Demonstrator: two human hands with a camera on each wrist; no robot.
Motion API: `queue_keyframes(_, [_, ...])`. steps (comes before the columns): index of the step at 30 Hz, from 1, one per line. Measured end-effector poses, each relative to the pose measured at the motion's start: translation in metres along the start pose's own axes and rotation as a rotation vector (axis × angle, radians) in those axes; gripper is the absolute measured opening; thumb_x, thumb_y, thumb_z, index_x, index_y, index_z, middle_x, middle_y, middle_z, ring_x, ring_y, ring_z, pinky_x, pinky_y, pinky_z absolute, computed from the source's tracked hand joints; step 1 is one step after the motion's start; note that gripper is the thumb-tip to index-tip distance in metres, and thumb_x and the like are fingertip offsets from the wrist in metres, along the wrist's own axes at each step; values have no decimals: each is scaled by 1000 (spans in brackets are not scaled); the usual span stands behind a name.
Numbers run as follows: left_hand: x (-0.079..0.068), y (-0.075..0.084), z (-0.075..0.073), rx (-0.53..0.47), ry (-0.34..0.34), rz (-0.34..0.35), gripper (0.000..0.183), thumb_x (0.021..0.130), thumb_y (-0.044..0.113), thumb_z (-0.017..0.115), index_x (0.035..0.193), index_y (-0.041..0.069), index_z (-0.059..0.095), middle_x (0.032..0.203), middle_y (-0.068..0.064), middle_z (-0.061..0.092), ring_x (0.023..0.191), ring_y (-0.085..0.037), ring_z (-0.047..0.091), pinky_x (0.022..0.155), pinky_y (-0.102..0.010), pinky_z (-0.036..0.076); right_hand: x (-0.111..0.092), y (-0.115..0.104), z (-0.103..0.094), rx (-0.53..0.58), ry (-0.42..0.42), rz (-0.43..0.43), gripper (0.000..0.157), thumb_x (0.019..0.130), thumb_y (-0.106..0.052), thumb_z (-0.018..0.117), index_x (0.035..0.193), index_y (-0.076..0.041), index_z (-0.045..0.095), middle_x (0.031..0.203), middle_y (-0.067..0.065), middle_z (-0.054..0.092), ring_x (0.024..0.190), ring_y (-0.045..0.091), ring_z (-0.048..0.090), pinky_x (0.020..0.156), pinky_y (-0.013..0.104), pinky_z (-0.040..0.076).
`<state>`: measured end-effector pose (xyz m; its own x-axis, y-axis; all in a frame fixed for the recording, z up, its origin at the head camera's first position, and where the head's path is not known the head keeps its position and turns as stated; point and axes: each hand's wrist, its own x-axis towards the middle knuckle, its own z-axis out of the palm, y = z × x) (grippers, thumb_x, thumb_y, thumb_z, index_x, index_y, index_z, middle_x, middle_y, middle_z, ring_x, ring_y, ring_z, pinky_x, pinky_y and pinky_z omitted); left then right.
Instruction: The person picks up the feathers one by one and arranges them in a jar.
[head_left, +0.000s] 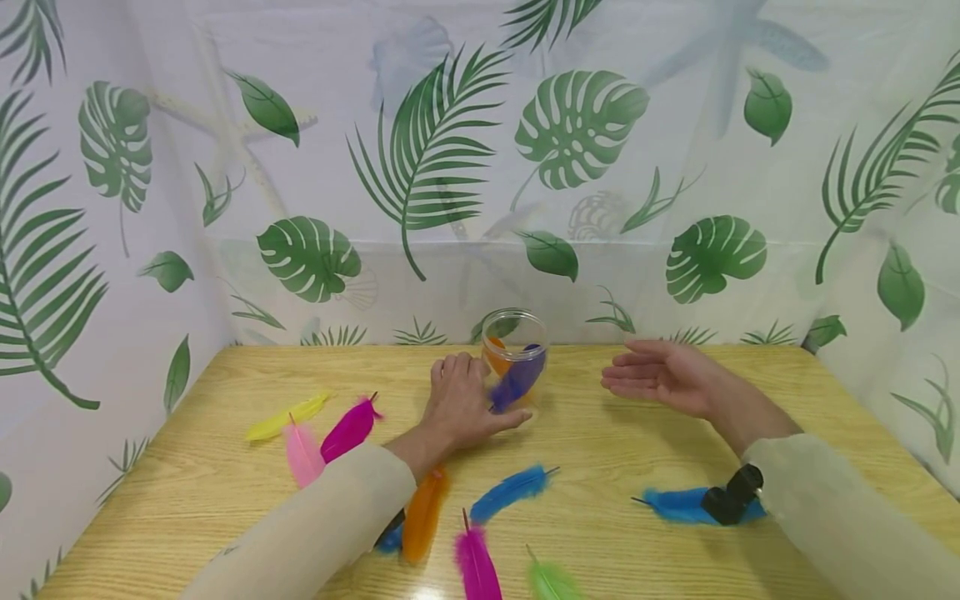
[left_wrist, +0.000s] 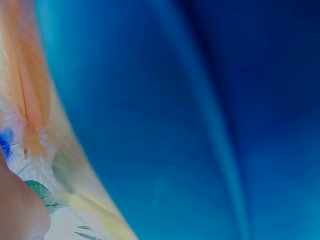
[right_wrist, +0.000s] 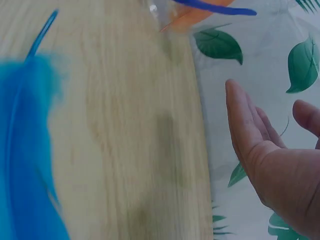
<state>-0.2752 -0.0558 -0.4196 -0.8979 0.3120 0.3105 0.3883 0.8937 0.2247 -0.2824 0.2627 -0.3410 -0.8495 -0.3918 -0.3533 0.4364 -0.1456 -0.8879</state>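
Note:
A clear jar (head_left: 514, 314) stands near the back of the table, with an orange feather (head_left: 497, 355) inside it. A purple feather (head_left: 519, 377) slants across the jar's front, its quill pointing down toward my left hand. My left hand (head_left: 463, 406) is right beside the jar's left side, thumb stretched out across the front of its base. To the right of the jar and apart from it, my right hand (head_left: 663, 377) is held with straight fingers and the palm facing the jar. A blue feather (left_wrist: 165, 120) fills most of the left wrist view and hides the left fingers there.
Yellow (head_left: 287, 418), pale pink (head_left: 302, 450) and magenta (head_left: 351, 427) feathers lie left of my arm. Nearer are an orange feather (head_left: 425, 515), a blue one (head_left: 512, 492), a magenta one (head_left: 477, 562) and a green one (head_left: 550, 579). Another blue feather (head_left: 675, 505) lies beneath the right wrist.

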Motion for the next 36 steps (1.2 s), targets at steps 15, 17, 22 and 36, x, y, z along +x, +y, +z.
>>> queue_keyframes(15, [0,-2,1,-11,6,2,84,75,82,59,116,9,56,108,-5,51,104,-23,43,94,-42,31,-14,11,-29,-291,-44,131,57,106,-27,48,139,19,36,114,19,70,108,32,70,98,46,52])
queue_keyframes(17, [0,-2,2,-9,7,2,84,75,82,59,116,9,56,108,-5,51,105,-23,43,94,-42,31,-15,12,-32,-335,-52,158,53,106,-27,49,134,17,43,110,18,72,105,31,71,95,45,54])
queue_keyframes(22, [0,-2,2,-3,8,4,84,75,83,58,116,9,57,110,-6,51,106,-24,43,95,-42,31,-17,15,-41,-461,-93,203,45,105,-30,49,118,12,59,103,17,74,95,29,74,89,43,58])
queue_keyframes(36, [0,-1,0,1,-10,-4,83,76,82,57,114,9,56,110,-6,51,108,-24,43,97,-43,31,-29,24,-62,-646,-168,302,45,105,-33,47,104,7,67,92,14,75,83,25,75,76,40,61])
